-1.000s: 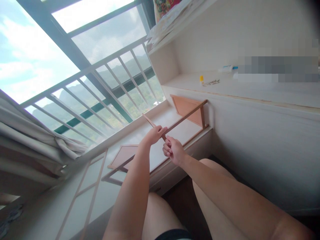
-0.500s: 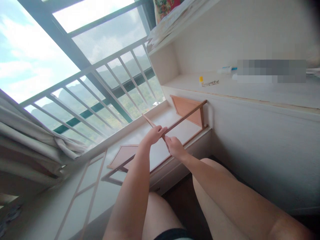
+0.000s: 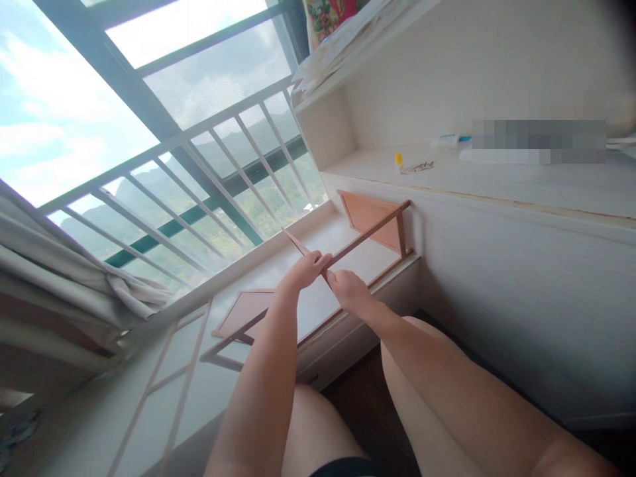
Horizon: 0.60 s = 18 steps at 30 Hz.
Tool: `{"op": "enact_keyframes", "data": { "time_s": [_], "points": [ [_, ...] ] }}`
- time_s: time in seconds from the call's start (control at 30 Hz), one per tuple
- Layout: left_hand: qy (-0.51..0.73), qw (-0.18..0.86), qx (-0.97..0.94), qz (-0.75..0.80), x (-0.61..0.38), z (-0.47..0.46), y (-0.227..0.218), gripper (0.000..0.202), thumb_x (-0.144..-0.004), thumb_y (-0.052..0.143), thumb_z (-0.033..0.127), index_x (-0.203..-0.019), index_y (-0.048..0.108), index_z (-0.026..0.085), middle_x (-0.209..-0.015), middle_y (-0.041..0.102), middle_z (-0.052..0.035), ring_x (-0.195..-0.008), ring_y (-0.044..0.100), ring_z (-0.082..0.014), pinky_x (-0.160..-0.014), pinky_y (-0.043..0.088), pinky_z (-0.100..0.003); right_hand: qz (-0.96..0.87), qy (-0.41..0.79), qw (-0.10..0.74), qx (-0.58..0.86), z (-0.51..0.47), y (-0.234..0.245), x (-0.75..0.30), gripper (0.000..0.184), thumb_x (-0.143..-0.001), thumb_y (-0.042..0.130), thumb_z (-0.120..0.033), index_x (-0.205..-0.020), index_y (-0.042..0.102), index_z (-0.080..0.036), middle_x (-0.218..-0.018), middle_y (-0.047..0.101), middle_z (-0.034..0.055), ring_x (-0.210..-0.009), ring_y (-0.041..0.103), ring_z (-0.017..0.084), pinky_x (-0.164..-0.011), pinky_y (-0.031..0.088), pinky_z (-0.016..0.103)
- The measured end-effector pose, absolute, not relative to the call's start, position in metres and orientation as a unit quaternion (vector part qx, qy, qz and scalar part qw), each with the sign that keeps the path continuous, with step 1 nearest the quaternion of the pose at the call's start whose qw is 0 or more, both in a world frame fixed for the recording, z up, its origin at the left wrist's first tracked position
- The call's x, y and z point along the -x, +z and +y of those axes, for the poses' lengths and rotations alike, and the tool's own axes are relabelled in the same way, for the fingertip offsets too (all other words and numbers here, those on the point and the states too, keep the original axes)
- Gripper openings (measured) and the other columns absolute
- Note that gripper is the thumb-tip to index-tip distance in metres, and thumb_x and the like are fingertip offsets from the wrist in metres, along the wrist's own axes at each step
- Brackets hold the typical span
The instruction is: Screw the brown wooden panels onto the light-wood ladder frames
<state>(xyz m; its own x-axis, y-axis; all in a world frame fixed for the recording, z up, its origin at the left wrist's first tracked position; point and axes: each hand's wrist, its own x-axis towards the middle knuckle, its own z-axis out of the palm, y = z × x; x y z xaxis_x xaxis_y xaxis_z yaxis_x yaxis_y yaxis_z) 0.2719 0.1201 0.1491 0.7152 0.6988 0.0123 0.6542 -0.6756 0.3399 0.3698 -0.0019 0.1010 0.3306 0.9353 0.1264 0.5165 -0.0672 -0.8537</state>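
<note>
A brown wooden frame with side panels stands on the white window ledge (image 3: 268,265). Its long wooden bar (image 3: 370,233) runs from my hands to a tan panel (image 3: 377,215) at the right. A thin wooden strip (image 3: 294,240) slants across the bar's near end. My left hand (image 3: 311,267) is closed over the place where bar and strip meet. Just below and to its right, my right hand (image 3: 349,289) is closed round the lower part of the strip, thumb on top. Another panel (image 3: 246,311) with dark wooden bars lies left, partly behind my left forearm.
A white shelf (image 3: 497,185) on the right holds a yellow-capped item (image 3: 398,159) and a small tangled thing (image 3: 420,168). Window railings (image 3: 218,149) and a grey curtain (image 3: 64,278) border the left. My knees are close to the ledge.
Hardly anything differs. Both hands keep their hold on the wood, and the view has shifted very slightly.
</note>
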Motion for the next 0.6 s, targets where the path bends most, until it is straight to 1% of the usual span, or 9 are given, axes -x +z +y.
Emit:
{"op": "enact_keyframes", "data": {
  "time_s": [0.03,0.1,0.13,0.2,0.3,0.4,0.47,0.6],
  "points": [
    [0.071,0.158,-0.913,0.369,-0.272,0.12,0.149,0.049,-0.093,0.037,0.061,-0.068,0.046,0.02,-0.061,0.048,0.0027,-0.058,0.041,-0.0123,-0.055,0.026,-0.027,-0.49,0.299,0.494,0.653,-0.001,0.1,-0.367,0.047,-0.096,0.038,-0.041,-0.058,0.053,-0.018,-0.055,0.059,0.0071,-0.06,0.057,0.018,-0.059,0.037,0.028],
    [0.071,0.159,-0.914,0.367,-0.272,0.121,0.149,0.048,-0.093,0.037,0.06,-0.068,0.046,0.02,-0.062,0.048,0.0028,-0.058,0.041,-0.0122,-0.055,0.027,-0.027,-0.394,0.442,0.6,0.538,0.001,0.098,-0.362,0.046,-0.094,0.041,-0.039,-0.051,0.041,-0.022,-0.041,0.042,-0.0005,-0.044,0.044,0.013,-0.05,0.031,0.027],
    [0.07,0.159,-0.913,0.368,-0.272,0.121,0.149,0.048,-0.093,0.037,0.059,-0.067,0.046,0.02,-0.061,0.048,0.0029,-0.058,0.041,-0.0121,-0.055,0.027,-0.027,-0.347,0.503,0.63,0.479,0.001,0.098,-0.359,0.045,-0.093,0.041,-0.038,-0.051,0.036,-0.023,-0.037,0.034,-0.0036,-0.039,0.037,0.012,-0.046,0.028,0.027],
    [0.071,0.16,-0.91,0.377,-0.273,0.12,0.148,0.048,-0.094,0.037,0.059,-0.067,0.045,0.02,-0.06,0.048,0.0032,-0.057,0.041,-0.0119,-0.055,0.027,-0.027,-0.292,0.576,0.651,0.399,0.0,0.1,-0.355,0.042,-0.092,0.037,-0.036,-0.053,0.027,-0.024,-0.036,0.024,-0.007,-0.035,0.028,0.011,-0.042,0.024,0.025],
    [0.076,0.161,-0.907,0.382,-0.273,0.12,0.148,0.049,-0.094,0.036,0.059,-0.068,0.046,0.019,-0.06,0.049,0.0032,-0.057,0.042,-0.0117,-0.056,0.027,-0.027,-0.233,0.647,0.674,0.27,-0.005,0.105,-0.352,0.038,-0.091,0.035,-0.028,-0.057,0.019,-0.024,-0.041,0.019,-0.0079,-0.039,0.026,0.011,-0.042,0.026,0.023],
    [0.075,0.166,-0.909,0.374,-0.272,0.12,0.149,0.049,-0.094,0.036,0.059,-0.068,0.046,0.019,-0.06,0.049,0.003,-0.057,0.042,-0.0115,-0.055,0.027,-0.027,-0.135,0.705,0.686,0.119,-0.009,0.108,-0.35,0.038,-0.091,0.036,-0.021,-0.059,0.016,-0.022,-0.044,0.016,-0.0076,-0.041,0.022,0.01,-0.044,0.025,0.021],
    [0.072,0.171,-0.911,0.369,-0.272,0.119,0.15,0.049,-0.094,0.036,0.059,-0.068,0.046,0.019,-0.06,0.049,0.0029,-0.057,0.042,-0.0113,-0.055,0.027,-0.027,-0.1,0.72,0.682,0.083,-0.01,0.108,-0.35,0.038,-0.092,0.035,-0.02,-0.058,0.017,-0.022,-0.044,0.016,-0.0073,-0.041,0.021,0.01,-0.043,0.024,0.02],
    [0.074,0.171,-0.909,0.373,-0.272,0.117,0.151,0.05,-0.093,0.036,0.06,-0.067,0.046,0.019,-0.061,0.049,0.0029,-0.057,0.041,-0.0109,-0.055,0.027,-0.027,-0.066,0.74,0.667,0.052,-0.011,0.109,-0.35,0.039,-0.094,0.031,-0.022,-0.057,0.019,-0.022,-0.041,0.017,-0.0072,-0.039,0.021,0.01,-0.042,0.02,0.021]
  ]
}}
